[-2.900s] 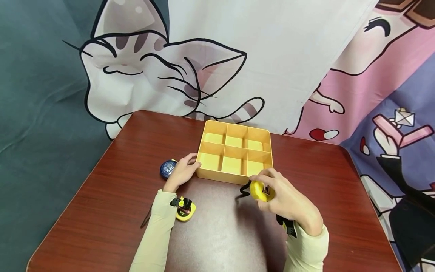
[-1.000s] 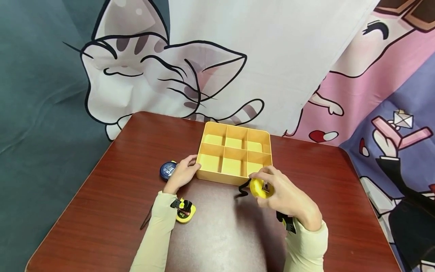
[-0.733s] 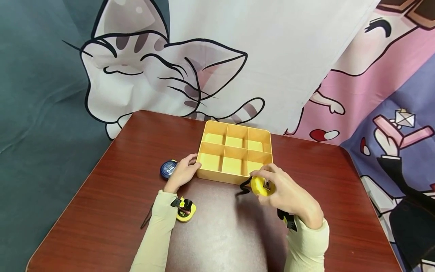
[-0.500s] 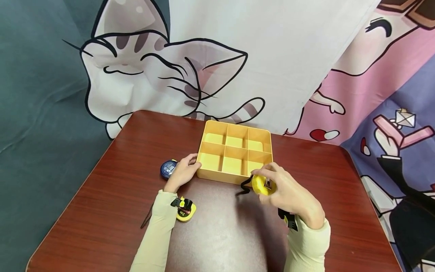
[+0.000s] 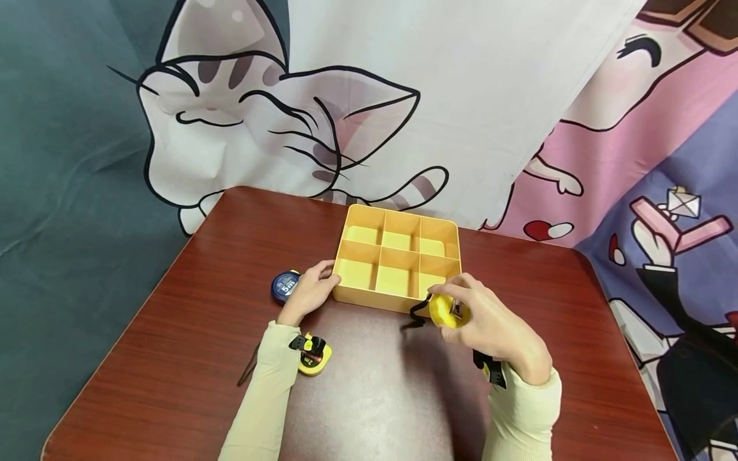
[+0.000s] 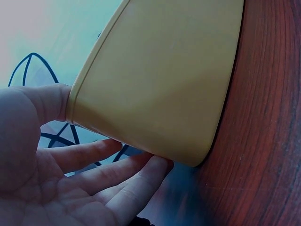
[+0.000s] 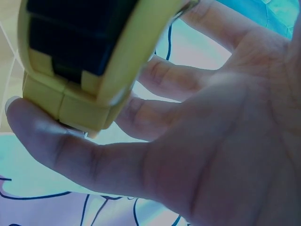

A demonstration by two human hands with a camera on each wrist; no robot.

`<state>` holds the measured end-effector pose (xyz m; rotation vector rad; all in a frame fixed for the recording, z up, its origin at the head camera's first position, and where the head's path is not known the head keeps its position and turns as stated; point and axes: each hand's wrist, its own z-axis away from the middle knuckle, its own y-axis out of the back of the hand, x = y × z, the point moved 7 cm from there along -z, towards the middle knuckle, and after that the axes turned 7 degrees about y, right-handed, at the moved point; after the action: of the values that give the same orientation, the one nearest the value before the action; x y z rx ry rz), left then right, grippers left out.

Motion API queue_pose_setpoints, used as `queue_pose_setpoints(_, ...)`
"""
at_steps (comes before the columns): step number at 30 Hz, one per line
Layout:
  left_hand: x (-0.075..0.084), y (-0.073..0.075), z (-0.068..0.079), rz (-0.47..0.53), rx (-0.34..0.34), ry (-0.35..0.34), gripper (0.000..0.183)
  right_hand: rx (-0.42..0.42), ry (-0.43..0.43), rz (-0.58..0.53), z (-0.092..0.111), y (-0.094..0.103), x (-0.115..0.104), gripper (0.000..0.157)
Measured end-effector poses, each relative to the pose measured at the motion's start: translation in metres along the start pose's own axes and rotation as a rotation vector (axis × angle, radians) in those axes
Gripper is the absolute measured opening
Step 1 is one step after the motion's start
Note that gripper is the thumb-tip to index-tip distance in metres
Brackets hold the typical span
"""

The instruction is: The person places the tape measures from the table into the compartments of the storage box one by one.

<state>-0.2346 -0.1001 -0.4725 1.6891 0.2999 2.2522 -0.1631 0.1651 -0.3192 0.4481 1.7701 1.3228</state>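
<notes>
1. Nearest you, behind the fingers of your left hand (image 5: 310,293), a 2m tape (image 5: 314,365) lies partly covered by your sleeve (image 5: 264,390).
2. Your right hand (image 5: 492,326) has thumb and fingers clamped on a yellow tape measure (image 5: 441,312); its black strap (image 5: 419,312) dangles beside the fingertips. Expect a stiff, compact, fairly weighty case, perhaps slippery; hold it round its edge, clear of the metal part (image 5: 456,310).
3. Your left thumb stands apart from its fingers, all touching the yellow box (image 5: 398,303) at its near-left corner; a blue tape (image 5: 284,287) sits just left of them.
4. Beyond your fingers, the box's thin walls look light and stiff, best steadied at that corner.
</notes>
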Motion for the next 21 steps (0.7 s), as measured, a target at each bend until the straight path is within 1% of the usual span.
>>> queue_pose_setpoints(13,-0.0023,-0.0013,-0.0005,0.004,-0.003,0.007,0.053,-0.010,0.001,-0.006,-0.0039,0.0031,-0.0012,0.054)
queue_pose_setpoints(21,-0.0010,-0.0008,-0.0004,0.000,0.000,0.007,0.053,-0.017,-0.019,-0.012,-0.0057,0.0063,0.0032,0.055)
